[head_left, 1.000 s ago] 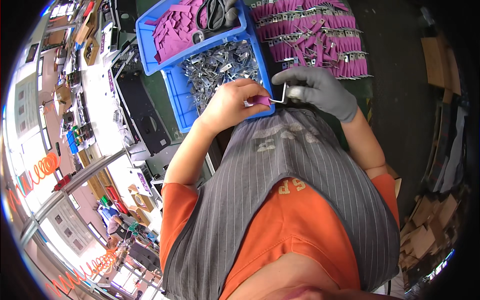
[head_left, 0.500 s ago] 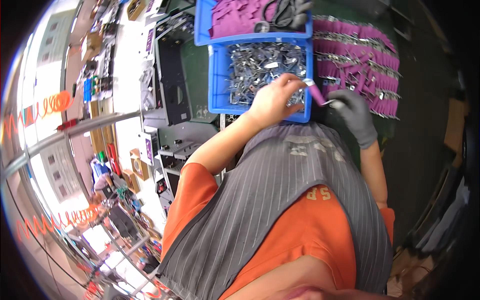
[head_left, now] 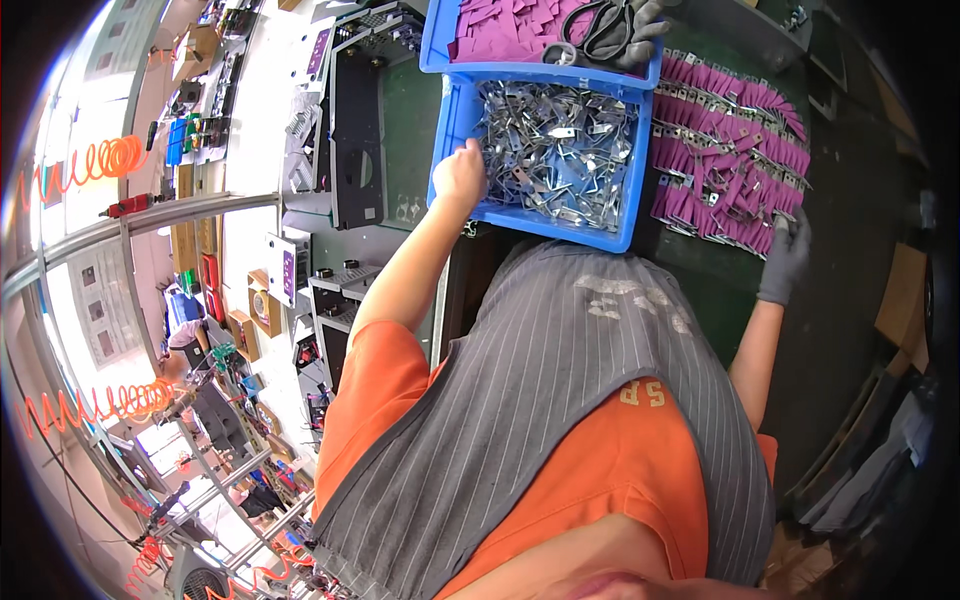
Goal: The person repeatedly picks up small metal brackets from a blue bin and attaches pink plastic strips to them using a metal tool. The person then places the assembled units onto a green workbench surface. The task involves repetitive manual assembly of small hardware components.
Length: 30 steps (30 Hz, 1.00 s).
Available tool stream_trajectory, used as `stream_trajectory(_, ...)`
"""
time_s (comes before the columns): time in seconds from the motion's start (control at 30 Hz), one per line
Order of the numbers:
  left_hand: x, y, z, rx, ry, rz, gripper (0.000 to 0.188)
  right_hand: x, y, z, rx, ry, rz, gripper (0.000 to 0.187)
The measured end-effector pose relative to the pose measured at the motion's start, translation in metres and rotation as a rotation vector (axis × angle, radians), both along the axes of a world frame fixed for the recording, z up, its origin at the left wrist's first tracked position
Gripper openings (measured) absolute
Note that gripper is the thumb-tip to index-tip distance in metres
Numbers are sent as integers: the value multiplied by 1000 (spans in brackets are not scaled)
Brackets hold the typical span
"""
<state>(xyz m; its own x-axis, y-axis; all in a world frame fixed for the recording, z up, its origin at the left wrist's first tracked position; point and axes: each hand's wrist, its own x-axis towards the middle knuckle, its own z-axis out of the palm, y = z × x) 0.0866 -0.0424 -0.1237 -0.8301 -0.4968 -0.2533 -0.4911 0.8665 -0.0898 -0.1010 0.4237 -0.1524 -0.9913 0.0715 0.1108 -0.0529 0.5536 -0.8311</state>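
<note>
Left hand: bare, at the 9 o'clock wall of the lower bin; the left hand (head_left: 462,178) shows loosely bent fingers, but how far they part and whether they hold anything cannot be told.
Right hand: gloved in grey; the right hand (head_left: 787,262) reaches the 5 o'clock corner of the rows, fingertips at the end pieces; its grip, and any piece in it, cannot be made out.
Pink-covered pieces: metal-ended, in packed rows at 3 o'clock from the lower bin; more pink-covered pieces (head_left: 730,160) lie loosely across the middle rows.
Lower bin: blue; the lower bin (head_left: 460,100) holds a tangle of bent metal pieces (head_left: 560,150).
Upper bin: at 12 o'clock from the lower; the upper bin (head_left: 437,40) holds pink strips (head_left: 500,25) and a spare glove (head_left: 643,40).
Change: one second earlier the hands meet over one pink-covered piece at the lower bin's 5 o'clock corner; now they stand well apart.
</note>
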Motion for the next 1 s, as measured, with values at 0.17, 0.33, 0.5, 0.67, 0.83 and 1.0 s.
stream_trajectory(0.17,-9,0,4,113,-6,-32,24,26,-79,30,-208,61,351,37)
stream_trajectory(0.33,-6,25,34,651,446,42,45,60,-148,67,-358,-124,796,24)
stream_trajectory(0.5,-19,99,76,950,483,-26,44,72,-181,62,-448,-456,1052,33)
stream_trajectory(0.67,-35,119,86,888,483,-350,42,62,-174,62,-624,-594,1027,36)
stream_trajectory(0.83,-74,69,115,521,650,-337,13,72,-160,60,-760,-596,832,35)
stream_trajectory(1.0,-145,-37,97,191,589,-26,36,89,-148,67,-723,-587,870,32)
